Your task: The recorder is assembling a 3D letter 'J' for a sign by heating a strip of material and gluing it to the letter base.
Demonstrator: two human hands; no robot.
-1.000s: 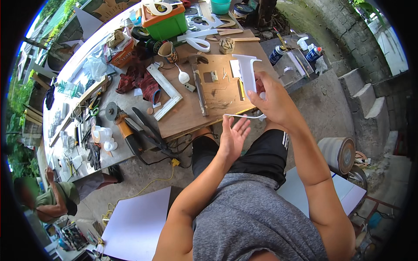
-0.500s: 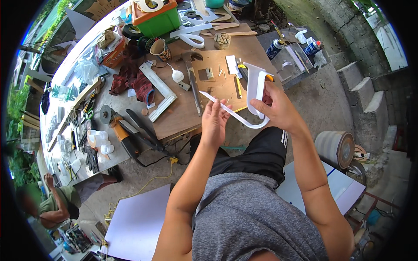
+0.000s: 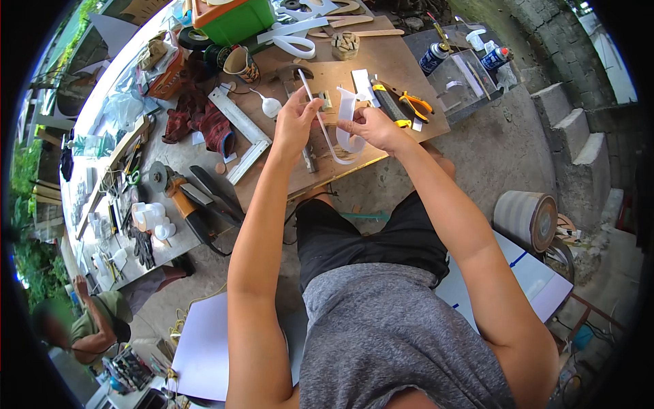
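Observation:
Above the front of the wooden board point(image 3: 272, 187), both hands hold a thin white plastic piece point(image 3: 348, 112) bent into a U or J shape. The fingers and thumb of my left hand point(image 3: 294, 126) pinch its long narrow arm. On the wider, taller side, my right hand point(image 3: 379, 131) grips it between thumb and fingers. The curved bottom of the piece hangs toward me. A claw hammer point(image 3: 308, 161) lies partly hidden behind my left hand and the piece. Past my right hand lie a yellow-and-black cutter knife point(image 3: 390, 103) and pliers with orange-and-black handles point(image 3: 417, 106).
Left of the board are a metal square point(image 3: 238, 126), a dark red cloth point(image 3: 204, 123) and an angle grinder point(image 3: 184, 199). A green box point(image 3: 231, 20) stands at the back. Spray cans point(image 3: 433, 58) stand on a side table at right. Another person point(image 3: 102, 320) is at far left.
Both hands have moved left and farther over the board with the white piece, turning it more upright. The pliers and knife now show more fully.

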